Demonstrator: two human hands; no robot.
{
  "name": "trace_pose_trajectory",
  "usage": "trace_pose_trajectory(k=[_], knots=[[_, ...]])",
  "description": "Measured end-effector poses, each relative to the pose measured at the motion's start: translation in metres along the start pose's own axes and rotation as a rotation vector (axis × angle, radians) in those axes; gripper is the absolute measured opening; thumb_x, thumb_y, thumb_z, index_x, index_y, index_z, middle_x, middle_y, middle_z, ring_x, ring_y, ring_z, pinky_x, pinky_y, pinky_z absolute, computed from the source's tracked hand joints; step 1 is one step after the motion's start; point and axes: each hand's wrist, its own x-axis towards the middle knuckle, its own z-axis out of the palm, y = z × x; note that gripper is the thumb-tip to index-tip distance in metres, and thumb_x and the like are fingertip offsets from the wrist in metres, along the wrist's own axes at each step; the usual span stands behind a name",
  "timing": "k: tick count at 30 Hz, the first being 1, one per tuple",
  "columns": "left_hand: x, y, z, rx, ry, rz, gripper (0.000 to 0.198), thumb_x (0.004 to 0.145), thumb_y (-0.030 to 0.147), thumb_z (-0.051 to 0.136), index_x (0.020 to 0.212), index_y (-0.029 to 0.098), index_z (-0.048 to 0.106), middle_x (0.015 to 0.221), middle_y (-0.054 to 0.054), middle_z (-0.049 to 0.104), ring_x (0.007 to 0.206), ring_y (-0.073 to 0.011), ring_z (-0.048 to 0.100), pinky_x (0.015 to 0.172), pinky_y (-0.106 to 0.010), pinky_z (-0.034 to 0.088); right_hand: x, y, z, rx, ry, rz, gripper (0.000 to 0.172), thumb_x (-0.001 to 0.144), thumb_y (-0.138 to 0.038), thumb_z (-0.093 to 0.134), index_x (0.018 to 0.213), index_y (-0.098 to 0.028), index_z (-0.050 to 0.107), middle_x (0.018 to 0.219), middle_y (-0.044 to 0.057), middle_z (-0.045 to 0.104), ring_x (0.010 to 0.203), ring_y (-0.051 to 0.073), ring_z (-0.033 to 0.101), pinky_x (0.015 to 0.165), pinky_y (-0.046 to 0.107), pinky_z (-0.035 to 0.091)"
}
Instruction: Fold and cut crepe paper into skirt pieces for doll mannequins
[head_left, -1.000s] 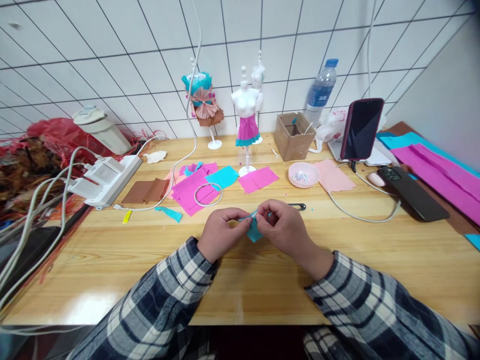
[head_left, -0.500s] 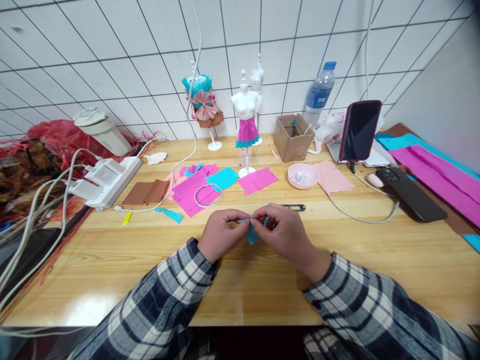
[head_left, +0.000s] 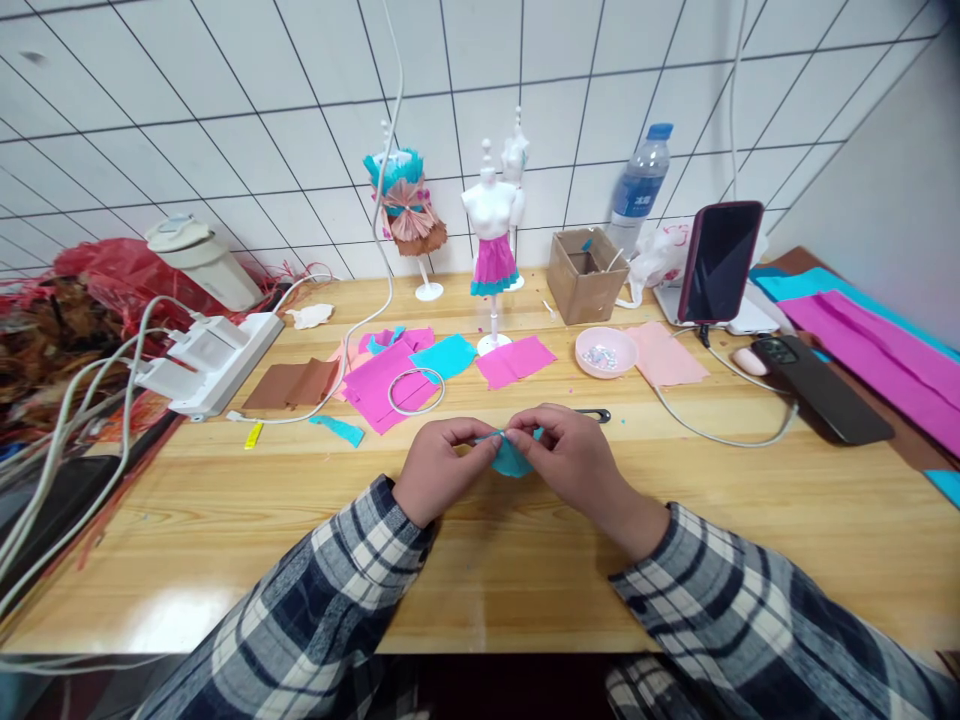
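Note:
Both my hands meet over the near middle of the wooden table. My left hand [head_left: 444, 468] pinches the left top edge of a small piece of turquoise crepe paper [head_left: 513, 461]. From the other side, my right hand [head_left: 571, 455] pinches the same edge, its fingertips close to the left ones. Below the fingers the paper hangs in a rounded, fanned shape. Behind my right hand a black-handled tool [head_left: 598, 415] lies partly hidden. Farther back stands a white mini dress form [head_left: 489, 205] wearing a magenta skirt with a turquoise hem.
Magenta paper [head_left: 379, 385] and a white ring [head_left: 417, 411] lie left of centre. A pink bowl of sequins [head_left: 606, 353], a cardboard box [head_left: 586, 278] and a black phone [head_left: 821, 390] are to the right. A power strip [head_left: 225, 365] with cables sits at left.
The turquoise paper has spread wider between my hands, its lower edge now rounded rather than pointed. My right hand has shifted slightly, uncovering a turquoise scrap near the tool.

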Motion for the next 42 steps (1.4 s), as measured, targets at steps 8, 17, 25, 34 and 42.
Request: trace_pose_trajectory(k=[8,17,25,34,42], knots=[[0.000,0.000,-0.001,0.074,0.019,0.036,0.018,0.077,0.028,0.062,0.070,0.015,0.072,0.068,-0.003,0.072,0.066,-0.0160,0.063,0.065,-0.024,0.047,-0.003,-0.002,0.001,-0.053,0.037,-0.051,0.008,0.079,-0.025,0.065,0.084,-0.022,0.070,0.071,-0.001,0.067,0.056,0.010,0.054,0.055,0.022,0.042],[0.001,-0.004,-0.002,-0.128,-0.106,-0.008,0.017,0.078,0.029,0.064,0.075,0.013,0.071,0.077,-0.006,0.070,0.074,-0.0172,0.061,0.072,-0.027,0.047,0.002,-0.005,-0.002,0.089,0.009,0.161,0.007,0.075,-0.026,0.060,0.073,-0.019,0.060,0.061,-0.004,0.057,0.047,0.008,0.045,0.045,0.020,0.034],[0.002,-0.009,-0.007,-0.981,-0.114,-0.167,0.011,0.079,0.026,0.067,0.081,0.017,0.063,0.067,0.003,0.060,0.064,-0.0091,0.057,0.064,-0.020,0.048,0.019,0.009,-0.013,0.457,0.165,0.426,0.019,0.072,-0.037,0.059,0.071,-0.019,0.054,0.051,-0.008,0.047,0.042,0.007,0.037,0.041,0.020,0.028],[0.005,-0.009,-0.040,-0.714,-0.038,-0.130,0.009,0.078,0.025,0.066,0.077,0.017,0.063,0.098,-0.006,0.068,0.097,-0.0232,0.060,0.081,-0.031,0.045,0.025,0.008,-0.014,0.730,0.263,0.530,0.023,0.069,-0.039,0.061,0.071,-0.019,0.050,0.045,-0.011,0.040,0.036,0.004,0.029,0.035,0.018,0.019],[0.004,-0.013,-0.059,-0.732,-0.061,-0.136,0.018,0.068,0.030,0.072,0.070,0.016,0.061,0.070,-0.002,0.061,0.065,-0.0150,0.053,0.059,-0.025,0.041,0.026,0.012,-0.017,0.737,0.332,0.526,0.024,0.068,-0.038,0.063,0.072,-0.017,0.053,0.047,-0.011,0.042,0.038,0.003,0.033,0.035,0.017,0.022]])
